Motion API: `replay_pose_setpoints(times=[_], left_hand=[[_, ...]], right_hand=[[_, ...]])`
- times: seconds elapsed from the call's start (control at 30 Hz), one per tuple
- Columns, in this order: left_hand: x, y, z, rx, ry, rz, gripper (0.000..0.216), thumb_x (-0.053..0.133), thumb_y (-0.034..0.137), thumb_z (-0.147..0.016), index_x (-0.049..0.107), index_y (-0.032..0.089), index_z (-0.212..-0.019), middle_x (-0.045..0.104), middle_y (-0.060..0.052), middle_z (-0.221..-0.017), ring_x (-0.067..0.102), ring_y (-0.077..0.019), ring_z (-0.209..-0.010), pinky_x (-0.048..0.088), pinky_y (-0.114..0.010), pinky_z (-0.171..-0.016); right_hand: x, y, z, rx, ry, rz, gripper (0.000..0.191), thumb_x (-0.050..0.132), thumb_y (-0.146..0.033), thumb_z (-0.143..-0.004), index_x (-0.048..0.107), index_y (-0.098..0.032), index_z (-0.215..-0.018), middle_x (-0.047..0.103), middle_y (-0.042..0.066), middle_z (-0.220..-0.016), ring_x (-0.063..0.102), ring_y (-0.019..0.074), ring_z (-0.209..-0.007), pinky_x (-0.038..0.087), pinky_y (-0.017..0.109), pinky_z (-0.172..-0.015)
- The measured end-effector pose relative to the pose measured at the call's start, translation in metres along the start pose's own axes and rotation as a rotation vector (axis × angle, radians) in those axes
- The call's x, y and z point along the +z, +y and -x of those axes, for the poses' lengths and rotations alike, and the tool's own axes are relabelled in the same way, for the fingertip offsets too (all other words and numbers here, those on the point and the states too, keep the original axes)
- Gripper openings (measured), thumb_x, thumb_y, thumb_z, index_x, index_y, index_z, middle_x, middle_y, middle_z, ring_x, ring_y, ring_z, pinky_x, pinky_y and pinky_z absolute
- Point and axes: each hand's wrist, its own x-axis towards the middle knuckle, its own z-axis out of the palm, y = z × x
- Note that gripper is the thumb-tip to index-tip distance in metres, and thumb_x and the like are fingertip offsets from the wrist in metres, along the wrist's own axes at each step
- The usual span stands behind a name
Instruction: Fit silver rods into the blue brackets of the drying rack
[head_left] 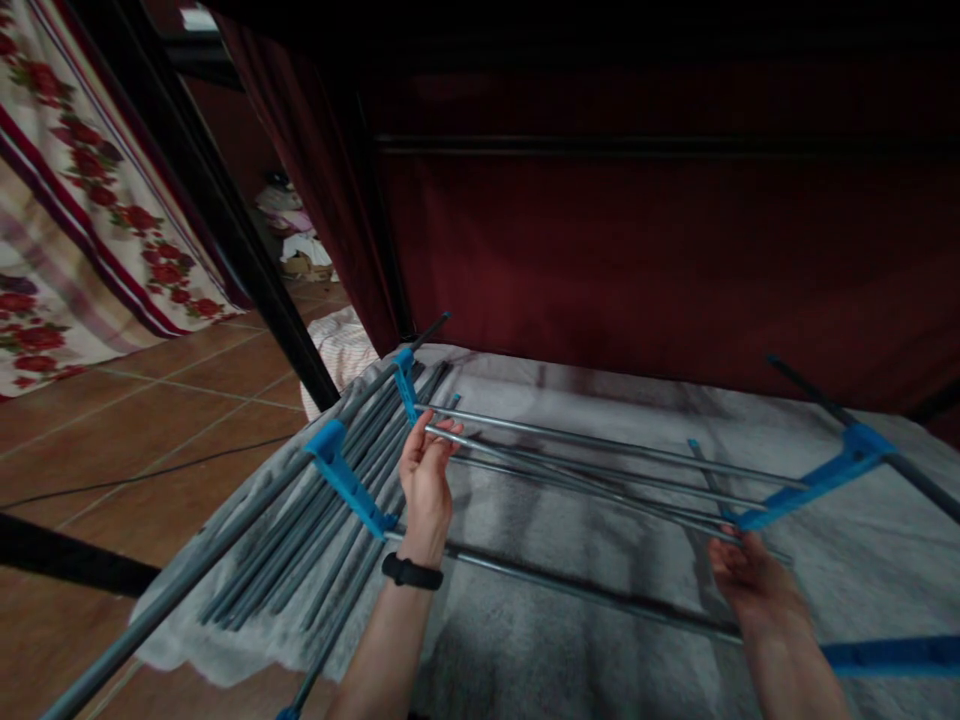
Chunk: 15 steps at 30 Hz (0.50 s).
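My left hand, with a black band on the wrist, pinches the left end of a thin grey metal tube. That tube slants down to the right, where the fingers of my right hand close around it near its other end. Just behind my left fingertips is a blue plastic bracket. Another blue bracket lies beyond my right hand, with crossbars running between the two sides. In front, a thicker grey tube extends from a left blue bracket and passes behind my right wrist.
Several loose grey tubes lie side by side on the grey blanket at left. A black post rises beside the bed. Dark red cloth hangs behind. A cable crosses the tiled floor.
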Motion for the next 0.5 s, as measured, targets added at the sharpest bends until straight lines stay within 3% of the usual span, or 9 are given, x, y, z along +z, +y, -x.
replay_pose_setpoints(times=[0.13, 0.33, 0.5], left_hand=[[0.002, 0.006, 0.000, -0.053, 0.000, 0.109, 0.044, 0.072, 0.031, -0.076, 0.062, 0.021, -0.118, 0.074, -0.005, -0.093, 0.070, -0.0172, -0.090, 0.051, -0.034, -0.088], [0.009, 0.008, 0.003, -0.040, -0.036, 0.091, 0.050, 0.075, 0.036, -0.077, 0.058, 0.021, -0.123, 0.074, -0.004, -0.091, 0.071, -0.0165, -0.087, 0.052, -0.028, -0.079], [0.014, 0.009, 0.005, -0.052, -0.070, 0.097, 0.040, 0.075, 0.033, -0.077, 0.063, 0.018, -0.112, 0.074, -0.005, -0.093, 0.071, -0.0157, -0.084, 0.052, -0.026, -0.074]], right_hand=[[0.000, 0.000, -0.001, 0.037, 0.006, -0.001, 0.015, 0.053, -0.012, -0.084, 0.057, -0.019, -0.071, 0.057, -0.002, -0.065, 0.059, 0.0072, -0.053, 0.055, 0.017, -0.053], [0.001, 0.002, 0.000, 0.070, 0.005, 0.003, 0.017, 0.050, -0.010, -0.084, 0.058, -0.018, -0.071, 0.056, -0.001, -0.065, 0.059, 0.0067, -0.056, 0.056, 0.016, -0.056], [0.004, 0.005, 0.002, 0.101, -0.037, 0.007, 0.019, 0.048, -0.010, -0.084, 0.058, -0.019, -0.072, 0.057, 0.000, -0.072, 0.060, 0.0079, -0.061, 0.056, 0.017, -0.057]])
